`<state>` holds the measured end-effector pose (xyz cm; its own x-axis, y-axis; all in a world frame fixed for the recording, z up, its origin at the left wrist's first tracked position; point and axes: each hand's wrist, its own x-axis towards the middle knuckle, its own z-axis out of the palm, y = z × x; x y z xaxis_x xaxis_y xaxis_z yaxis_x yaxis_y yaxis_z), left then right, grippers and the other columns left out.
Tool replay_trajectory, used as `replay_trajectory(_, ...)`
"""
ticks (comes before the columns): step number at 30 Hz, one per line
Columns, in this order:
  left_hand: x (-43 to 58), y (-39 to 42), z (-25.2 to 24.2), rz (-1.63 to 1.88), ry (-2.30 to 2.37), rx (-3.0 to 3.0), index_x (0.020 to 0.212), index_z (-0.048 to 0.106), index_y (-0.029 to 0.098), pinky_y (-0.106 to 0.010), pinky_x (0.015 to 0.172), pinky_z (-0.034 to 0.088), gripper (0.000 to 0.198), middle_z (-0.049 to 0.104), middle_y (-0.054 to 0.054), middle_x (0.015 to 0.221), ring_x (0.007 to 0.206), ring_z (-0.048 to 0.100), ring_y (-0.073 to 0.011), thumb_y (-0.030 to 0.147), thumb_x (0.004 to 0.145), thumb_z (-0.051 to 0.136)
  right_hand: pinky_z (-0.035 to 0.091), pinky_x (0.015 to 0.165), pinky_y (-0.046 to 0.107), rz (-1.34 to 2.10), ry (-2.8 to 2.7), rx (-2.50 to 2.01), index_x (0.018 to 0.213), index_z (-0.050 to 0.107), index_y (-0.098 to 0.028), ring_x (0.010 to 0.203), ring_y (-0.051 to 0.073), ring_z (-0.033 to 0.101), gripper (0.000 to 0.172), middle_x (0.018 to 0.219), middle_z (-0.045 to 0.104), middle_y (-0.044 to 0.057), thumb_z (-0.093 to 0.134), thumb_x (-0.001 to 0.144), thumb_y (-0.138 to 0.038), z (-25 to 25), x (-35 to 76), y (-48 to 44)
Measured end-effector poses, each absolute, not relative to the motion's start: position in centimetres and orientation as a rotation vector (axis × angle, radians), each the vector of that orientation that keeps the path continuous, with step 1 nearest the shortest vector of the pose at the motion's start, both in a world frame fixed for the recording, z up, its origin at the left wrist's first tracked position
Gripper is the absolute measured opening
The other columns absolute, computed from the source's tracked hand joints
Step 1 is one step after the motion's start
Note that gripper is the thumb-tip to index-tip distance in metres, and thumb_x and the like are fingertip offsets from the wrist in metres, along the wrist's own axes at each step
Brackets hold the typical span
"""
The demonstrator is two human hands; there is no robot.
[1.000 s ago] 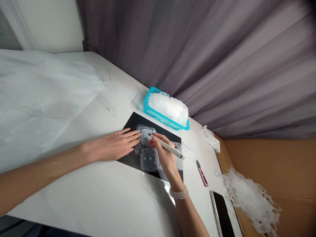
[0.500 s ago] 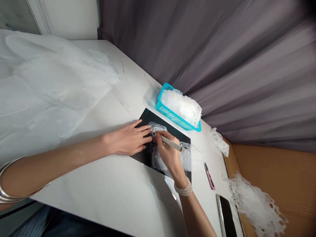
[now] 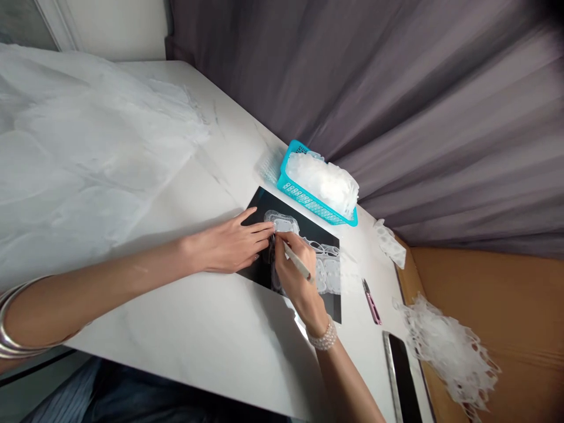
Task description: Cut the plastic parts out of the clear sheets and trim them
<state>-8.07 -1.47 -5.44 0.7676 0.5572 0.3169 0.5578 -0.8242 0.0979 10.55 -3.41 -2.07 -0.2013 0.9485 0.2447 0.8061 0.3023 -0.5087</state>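
A strip of white lace (image 3: 324, 265) lies on a black mat (image 3: 326, 238) on the white table (image 3: 185, 329). My left hand (image 3: 231, 247) lies flat on the mat's left edge, fingers stretched out, fingertips pressing the lace end. My right hand (image 3: 293, 276) is closed round a thin white pen-like tool (image 3: 297, 262), its tip down on the lace just beside my left fingertips. A pearl bracelet sits on my right wrist.
A turquoise basket (image 3: 308, 202) of white lace pieces stands behind the mat. Small pink snips (image 3: 371, 301) and a phone (image 3: 402, 376) lie to the right, near loose lace scraps (image 3: 445, 346). White tulle (image 3: 79, 147) covers the table's left. A grey curtain hangs behind.
The view has shifted a little. My right hand has drawn the tool slightly left and tilted it steeper; my left hand stays flat on the lace end.
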Motion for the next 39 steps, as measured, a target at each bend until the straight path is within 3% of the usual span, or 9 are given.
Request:
replay_trajectory(6, -8.0, -1.0, -5.7, -0.517, -0.92, -3.023, 0.127, 0.061, 0.016, -0.052, 0.121, 0.023, 0.035, 0.055, -0.014, 0.146, 0.143, 0.043, -0.028, 0.023, 0.097, 0.044, 0.042, 0.065, 0.031, 0.266, -2.17, -1.431, 0.098, 0.059, -0.018, 0.074, 0.019, 0.059, 0.024, 0.095, 0.065, 0.011, 0.035, 0.1, -0.019, -3.5, 10.4, -3.5)
replay_trajectory(13, -8.3, -0.4, -6.2, -0.587, -0.932, -3.052, 0.135, 0.055, 0.012, -0.048, 0.121, 0.022, 0.041, 0.056, -0.015, 0.146, 0.139, 0.048, -0.0269, 0.019, 0.095, 0.045, 0.043, 0.064, 0.032, 0.337, -2.114, -1.525, 0.097, 0.062, -0.021, 0.065, 0.019, 0.059, 0.026, 0.079, 0.067, 0.006, 0.038, 0.102, -0.027, -3.6, 10.6, -3.8)
replay_trajectory(17, -8.3, -0.5, -6.1, -0.492, -0.919, -3.065, 0.133, 0.057, 0.012, -0.05, 0.12, 0.024, 0.04, 0.054, -0.016, 0.147, 0.141, 0.045, -0.0275, 0.02, 0.097, 0.041, 0.051, 0.078, 0.038, 0.254, -2.223, -1.43, 0.104, 0.061, -0.018, 0.088, 0.025, 0.064, 0.027, 0.096, 0.068, 0.013, 0.034, 0.101, -0.017, -4.2, 10.4, -4.1)
replay_trajectory(21, -8.3, -0.6, -6.0, -0.429, -0.941, -3.074, 0.126, 0.062, 0.019, -0.049, 0.122, 0.021, 0.034, 0.057, -0.013, 0.145, 0.143, 0.042, -0.0242, 0.021, 0.099, 0.041, 0.053, 0.09, 0.048, 0.067, -2.373, -1.411, 0.113, 0.057, -0.014, 0.11, 0.031, 0.059, 0.032, 0.107, 0.064, 0.02, 0.03, 0.097, -0.006, -4.8, 9.8, -4.5)
replay_trajectory(29, -7.8, -0.8, -5.9, -0.476, -0.942, -3.032, 0.121, 0.066, 0.012, -0.054, 0.121, 0.022, 0.036, 0.06, -0.016, 0.138, 0.139, 0.046, -0.0293, 0.02, 0.099, 0.038, 0.055, 0.084, 0.047, 0.069, -2.386, -1.435, 0.126, 0.052, -0.015, 0.099, 0.03, 0.058, 0.04, 0.104, 0.064, 0.016, 0.031, 0.094, -0.003, -4.2, 9.5, -3.7)
replay_trajectory(35, -8.0, -0.6, -6.4, -0.54, -0.922, -3.049, 0.125, 0.066, 0.019, -0.053, 0.122, 0.019, 0.036, 0.057, -0.011, 0.145, 0.143, 0.04, -0.0296, 0.022, 0.097, 0.045, 0.052, 0.091, 0.048, 0.094, -2.411, -1.455, 0.139, 0.046, -0.009, 0.109, 0.032, 0.056, 0.047, 0.118, 0.064, 0.021, 0.032, 0.095, -0.002, -3.7, 9.3, -3.3)
replay_trajectory(39, -8.0, -0.4, -6.6, -0.507, -0.903, -3.037, 0.131, 0.063, 0.02, -0.055, 0.122, 0.02, 0.04, 0.058, -0.012, 0.143, 0.141, 0.043, -0.0304, 0.024, 0.098, 0.041, 0.051, 0.092, 0.052, 0.051, -2.431, -1.583, 0.141, 0.046, -0.012, 0.113, 0.032, 0.056, 0.047, 0.122, 0.062, 0.02, 0.033, 0.096, -0.004, -3.5, 9.1, -3.2)
